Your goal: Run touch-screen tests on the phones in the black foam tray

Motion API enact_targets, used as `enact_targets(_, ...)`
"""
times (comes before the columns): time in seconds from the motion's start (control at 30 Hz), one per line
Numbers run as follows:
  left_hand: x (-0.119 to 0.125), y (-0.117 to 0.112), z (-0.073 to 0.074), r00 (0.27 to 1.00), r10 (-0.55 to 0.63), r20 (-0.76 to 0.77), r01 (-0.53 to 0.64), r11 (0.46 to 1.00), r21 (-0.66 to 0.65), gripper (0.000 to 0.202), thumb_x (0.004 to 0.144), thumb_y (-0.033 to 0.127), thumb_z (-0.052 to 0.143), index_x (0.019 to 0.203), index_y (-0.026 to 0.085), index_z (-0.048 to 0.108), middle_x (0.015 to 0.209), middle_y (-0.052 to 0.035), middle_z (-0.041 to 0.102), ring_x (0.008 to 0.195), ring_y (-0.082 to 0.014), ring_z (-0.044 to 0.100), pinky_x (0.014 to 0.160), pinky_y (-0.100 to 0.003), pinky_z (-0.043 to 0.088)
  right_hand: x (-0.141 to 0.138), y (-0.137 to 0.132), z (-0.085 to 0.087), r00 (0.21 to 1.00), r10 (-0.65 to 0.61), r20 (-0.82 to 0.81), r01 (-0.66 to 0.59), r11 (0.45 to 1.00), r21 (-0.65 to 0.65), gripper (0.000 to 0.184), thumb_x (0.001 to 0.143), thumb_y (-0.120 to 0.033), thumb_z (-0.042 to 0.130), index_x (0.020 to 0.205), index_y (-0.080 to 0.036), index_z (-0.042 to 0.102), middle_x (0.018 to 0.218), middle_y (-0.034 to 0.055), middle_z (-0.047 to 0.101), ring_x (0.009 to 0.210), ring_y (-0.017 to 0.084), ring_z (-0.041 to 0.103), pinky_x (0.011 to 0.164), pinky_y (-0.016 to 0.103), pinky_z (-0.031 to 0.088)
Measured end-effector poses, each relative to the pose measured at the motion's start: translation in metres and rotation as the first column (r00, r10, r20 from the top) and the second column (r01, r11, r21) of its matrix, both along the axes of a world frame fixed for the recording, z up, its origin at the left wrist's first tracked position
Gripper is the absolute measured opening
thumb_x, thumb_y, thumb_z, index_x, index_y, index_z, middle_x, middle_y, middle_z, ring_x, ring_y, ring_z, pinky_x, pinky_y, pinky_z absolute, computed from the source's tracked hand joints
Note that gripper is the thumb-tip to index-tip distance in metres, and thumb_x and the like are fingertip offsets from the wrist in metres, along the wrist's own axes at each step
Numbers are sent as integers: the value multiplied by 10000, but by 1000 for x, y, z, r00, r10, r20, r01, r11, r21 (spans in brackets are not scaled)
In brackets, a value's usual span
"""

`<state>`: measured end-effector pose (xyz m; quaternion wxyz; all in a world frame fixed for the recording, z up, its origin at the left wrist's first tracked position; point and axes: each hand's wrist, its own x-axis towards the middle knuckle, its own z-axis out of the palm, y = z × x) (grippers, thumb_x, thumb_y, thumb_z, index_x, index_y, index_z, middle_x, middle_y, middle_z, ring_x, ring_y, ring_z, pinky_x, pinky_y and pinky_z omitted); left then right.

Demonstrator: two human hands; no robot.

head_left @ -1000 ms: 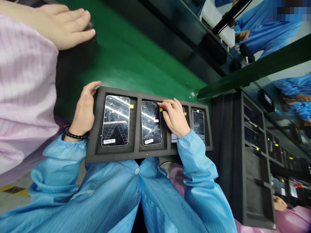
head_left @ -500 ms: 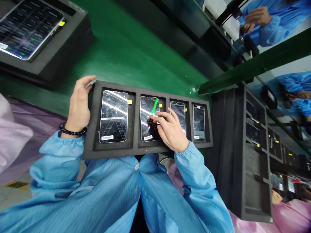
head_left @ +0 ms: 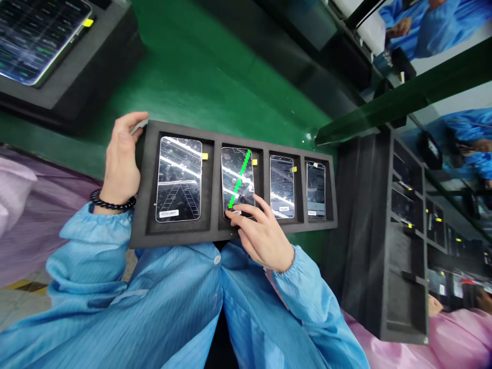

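Note:
A black foam tray point(head_left: 216, 231) lies in front of me with a phone in each compartment. My left hand point(head_left: 123, 163) grips its left edge, fingers curled at the far corner. With fingers apart, my right hand point(head_left: 259, 230) touches the lower left of the second phone point(head_left: 232, 177), whose screen bears a thick green diagonal line. The hand covers that phone's lower right corner. Thin grid lines show on the leftmost phone point(head_left: 179, 179). Rows of text fill the third phone point(head_left: 282, 184) and the rightmost phone point(head_left: 315, 187).
Upper left, another phone point(head_left: 38, 38) rests on a black foam block point(head_left: 100, 51). Stacked black trays point(head_left: 405, 292) stand at the right, some compartments holding phones. A green rail point(head_left: 407, 97) crosses the upper right of the green table point(head_left: 230, 77). Other people in blue and pink garments sit nearby.
My right hand has slid down the second phone's screen, and the green line now reaches near its lower left. The third phone is uncovered. My left hand stays at the tray's edge.

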<state>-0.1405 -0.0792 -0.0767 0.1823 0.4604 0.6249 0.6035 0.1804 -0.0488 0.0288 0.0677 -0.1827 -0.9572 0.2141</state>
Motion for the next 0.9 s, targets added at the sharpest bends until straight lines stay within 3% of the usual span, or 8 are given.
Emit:
enact_targets(0.13, 2, 0, 2, 1000, 6, 13, -6, 1000, -15, 535, 1027, 621, 298, 1378, 310, 555, 1472, 37, 551, 1436, -246, 457, 1239, -472, 393, 1, 3, 6, 998, 58, -23, -60, 993, -99, 308, 958, -111, 401, 1151, -208, 620, 1063, 26, 773, 1209, 194, 637, 1262, 528, 324)
enact_targets(0.2, 1, 0, 1, 1000, 6, 13, -6, 1000, -17, 538, 1020, 634, 303, 1375, 317, 555, 1470, 39, 551, 1440, -256, 450, 1241, -483, 391, -2, 17, 9, 997, 15, -73, -23, 995, -101, 293, 963, -126, 393, 1128, -226, 614, 1110, 31, 759, 1191, 193, 641, 1249, 513, 344)
enact_targets(0.37, -1, 0, -1, 1000, -5, 14, 6, 1000, -16, 528, 1020, 627, 317, 1385, 320, 545, 1467, 60, 551, 1446, -258, 444, 1247, -489, 390, -29, 67, 6, 970, -166, -181, 181, 981, 72, 331, 964, -128, 370, 1187, -237, 588, 1082, 45, 741, 1236, 229, 600, 1250, 521, 314)
enact_targets(0.5, 1, 1, -1, 1000, 11, 17, -11, 1000, 4, 555, 1018, 640, 290, 1373, 309, 559, 1463, 34, 567, 1427, -245, 469, 1238, -468, 402, -57, 91, -3, 985, -165, -58, 171, 978, 118, 331, 931, -112, 370, 1158, -231, 579, 1199, 51, 717, 1297, 242, 549, 1270, 538, 261)
enact_targets(0.67, 1, 2, -1, 1000, 9, 20, -9, 1000, 7, 607, 1006, 673, 282, 1363, 272, 565, 1452, 0, 579, 1414, -239, 485, 1230, -455, 411, -75, 98, -13, 991, -132, 18, 128, 982, 142, 296, 943, -107, 358, 1120, -204, 574, 1248, 71, 697, 1303, 242, 533, 1265, 545, 250)
enact_targets(0.9, 2, 1, 3, 1000, 13, 19, -14, 1000, 13, 619, 1017, 653, 278, 1364, 234, 572, 1450, -45, 575, 1406, -219, 491, 1229, -422, 397, -68, 86, -11, 988, -106, 112, 83, 976, 199, 365, 955, -94, 358, 1242, -135, 581, 1199, 92, 721, 1332, 262, 518, 1263, 548, 245)
